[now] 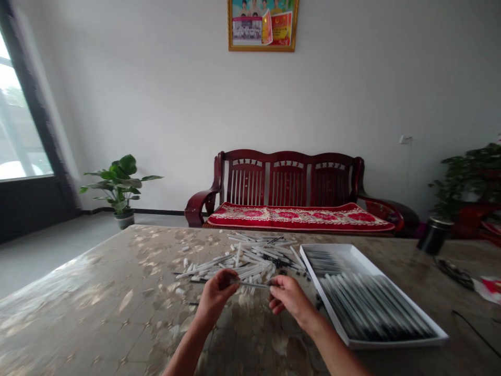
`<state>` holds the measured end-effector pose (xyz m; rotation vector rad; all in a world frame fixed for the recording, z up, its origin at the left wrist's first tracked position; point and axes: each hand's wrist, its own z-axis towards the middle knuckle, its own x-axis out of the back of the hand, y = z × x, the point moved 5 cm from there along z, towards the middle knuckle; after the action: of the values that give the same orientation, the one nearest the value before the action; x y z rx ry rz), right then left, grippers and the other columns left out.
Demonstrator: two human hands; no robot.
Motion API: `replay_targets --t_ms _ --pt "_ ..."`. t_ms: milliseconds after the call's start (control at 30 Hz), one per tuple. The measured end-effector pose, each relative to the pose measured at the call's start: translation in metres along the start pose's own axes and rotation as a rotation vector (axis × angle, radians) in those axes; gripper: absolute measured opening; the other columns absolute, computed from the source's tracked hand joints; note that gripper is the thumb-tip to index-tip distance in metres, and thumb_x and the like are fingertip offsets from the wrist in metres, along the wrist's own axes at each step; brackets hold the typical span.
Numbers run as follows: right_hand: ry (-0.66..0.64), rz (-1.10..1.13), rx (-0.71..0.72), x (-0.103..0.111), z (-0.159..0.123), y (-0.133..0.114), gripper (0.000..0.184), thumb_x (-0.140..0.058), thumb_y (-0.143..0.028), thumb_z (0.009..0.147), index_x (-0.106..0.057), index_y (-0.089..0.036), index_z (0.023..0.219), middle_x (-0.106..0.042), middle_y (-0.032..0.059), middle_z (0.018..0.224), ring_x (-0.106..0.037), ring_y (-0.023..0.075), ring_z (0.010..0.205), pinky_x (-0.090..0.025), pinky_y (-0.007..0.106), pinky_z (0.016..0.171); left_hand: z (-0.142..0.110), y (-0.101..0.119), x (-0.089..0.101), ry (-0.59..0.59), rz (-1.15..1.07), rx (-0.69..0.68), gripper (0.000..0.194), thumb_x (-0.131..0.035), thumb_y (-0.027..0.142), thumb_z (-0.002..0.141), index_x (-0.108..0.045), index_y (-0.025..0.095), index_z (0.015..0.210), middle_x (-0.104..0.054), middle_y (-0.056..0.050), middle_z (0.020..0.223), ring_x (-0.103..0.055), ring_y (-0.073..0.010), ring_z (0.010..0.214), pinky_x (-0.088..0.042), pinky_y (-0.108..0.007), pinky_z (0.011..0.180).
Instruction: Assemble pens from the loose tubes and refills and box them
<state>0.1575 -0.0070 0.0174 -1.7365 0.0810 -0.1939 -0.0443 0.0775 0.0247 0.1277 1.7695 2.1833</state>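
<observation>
Between my two hands a slim pen (254, 284) is held level above the table. My left hand (219, 292) pinches its left end, and my right hand (287, 295) pinches the right end. Just beyond lies a loose pile of white and clear pen barrels (245, 256), mixed with dark refills and small black parts. Several white caps (185, 249) are scattered at the pile's left side. To the right, a shallow white box (376, 269) holds rows of pens (376, 305) lying side by side, with black ends toward me.
A patterned cover spreads over the table (117, 313). At the right stand a black canister (434, 235) and dark cables (454, 271). Behind the table is a red wooden bench (289, 177) with a red cushion; a potted plant (123, 183) stands at the left.
</observation>
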Motion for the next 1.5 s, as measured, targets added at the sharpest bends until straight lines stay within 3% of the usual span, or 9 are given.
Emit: replay_targets --t_ms 167,333,533,800,967,1167,1300,1400,1500 --pt "-0.096 -0.536 0.11 0.001 -0.004 -0.022 0.014 -0.055 -0.024 0.077 -0.067 -0.018 0.073 -0.066 -0.0007 0.062 -0.061 0.0113 0.056 -0.038 0.018 0.048 0.001 -0.004 -0.004 -0.049 -0.01 0.051 0.044 -0.086 0.04 0.055 -0.067 0.019 0.089 -0.074 -0.004 0.082 -0.067 -0.0206 0.078 -0.052 -0.029 0.071" --pt "-0.013 -0.808 0.198 0.026 -0.003 -0.042 0.008 -0.065 -0.022 0.071 -0.073 -0.019 0.071 -0.071 -0.0017 0.068 -0.062 0.0131 0.067 -0.035 0.02 0.056 -0.004 -0.001 -0.011 -0.051 0.018 0.106 0.067 -0.084 0.048 0.058 -0.061 0.018 0.113 -0.075 -0.01 0.102 -0.07 -0.0228 0.082 -0.054 -0.031 0.069" --pt "0.276 -0.884 0.125 0.102 -0.007 -0.042 0.014 -0.059 -0.019 0.076 -0.072 -0.017 0.073 -0.069 -0.0017 0.066 -0.059 0.0135 0.066 -0.033 0.02 0.056 -0.001 -0.004 0.001 0.141 0.017 0.113 0.074 -0.078 0.063 0.057 -0.062 0.017 0.113 -0.075 -0.01 0.101 -0.071 -0.0229 0.076 -0.053 -0.029 0.058" --pt "0.763 -1.135 -0.117 0.226 -0.098 -0.025 0.023 -0.048 -0.025 0.088 -0.068 -0.02 0.078 -0.073 0.0102 0.086 -0.066 0.0228 0.08 -0.035 0.027 0.062 0.005 -0.019 0.016 0.311 0.037 0.078 0.07 -0.08 0.061 0.051 -0.066 0.017 0.103 -0.073 -0.005 0.082 -0.069 -0.0223 0.068 -0.049 -0.027 0.051" --pt "0.86 -1.226 -0.26 0.262 -0.128 -0.008 0.023 -0.05 -0.025 0.088 -0.069 -0.02 0.077 -0.074 0.0141 0.087 -0.07 0.0282 0.081 -0.036 0.03 0.059 0.004 -0.02 0.019 0.37 0.056 0.102 0.068 -0.077 0.062 0.051 -0.066 0.017 0.1 -0.072 -0.005 0.084 -0.069 -0.0221 0.068 -0.049 -0.028 0.052" --pt "0.852 -1.299 -0.268 0.268 -0.132 0.002 0.024 -0.048 -0.033 0.09 -0.069 -0.023 0.082 -0.074 0.0104 0.087 -0.071 0.027 0.082 -0.039 0.03 0.06 0.002 -0.017 0.024 0.406 0.082 0.07 0.068 -0.075 0.065 0.052 -0.066 0.017 0.1 -0.072 -0.005 0.085 -0.069 -0.0226 0.069 -0.05 -0.029 0.054" --pt "0.874 -1.334 -0.153 0.256 -0.126 -0.005 0.029 -0.042 -0.035 0.092 -0.069 -0.024 0.087 -0.074 0.0106 0.095 -0.07 0.0266 0.082 -0.042 0.031 0.062 -0.002 -0.011 0.026 0.445 0.105 0.035 0.064 -0.072 0.066 0.056 -0.066 0.017 0.096 -0.072 -0.006 0.083 -0.069 -0.023 0.068 -0.05 -0.03 0.054" --pt "0.782 -1.235 0.035 0.22 -0.102 -0.012 0.026 -0.045 -0.034 0.088 -0.069 -0.026 0.086 -0.074 0.0078 0.096 -0.069 0.0257 0.086 -0.045 0.031 0.068 -0.004 -0.005 0.029 0.484 0.158 0.005 0.058 -0.068 0.066 0.06 -0.067 0.019 0.092 -0.073 -0.007 0.082 -0.069 -0.0236 0.067 -0.05 -0.03 0.054" --pt "0.573 -1.08 0.231 0.154 -0.066 -0.017 0.023 -0.047 -0.031 0.086 -0.07 -0.027 0.084 -0.075 0.0042 0.093 -0.069 0.0223 0.086 -0.047 0.028 0.073 -0.004 -0.002 0.036 0.525 0.199 -0.045 0.046 -0.068 0.061 0.064 -0.068 0.02 0.085 -0.074 -0.008 0.082 -0.069 -0.0247 0.071 -0.052 -0.032 0.061"
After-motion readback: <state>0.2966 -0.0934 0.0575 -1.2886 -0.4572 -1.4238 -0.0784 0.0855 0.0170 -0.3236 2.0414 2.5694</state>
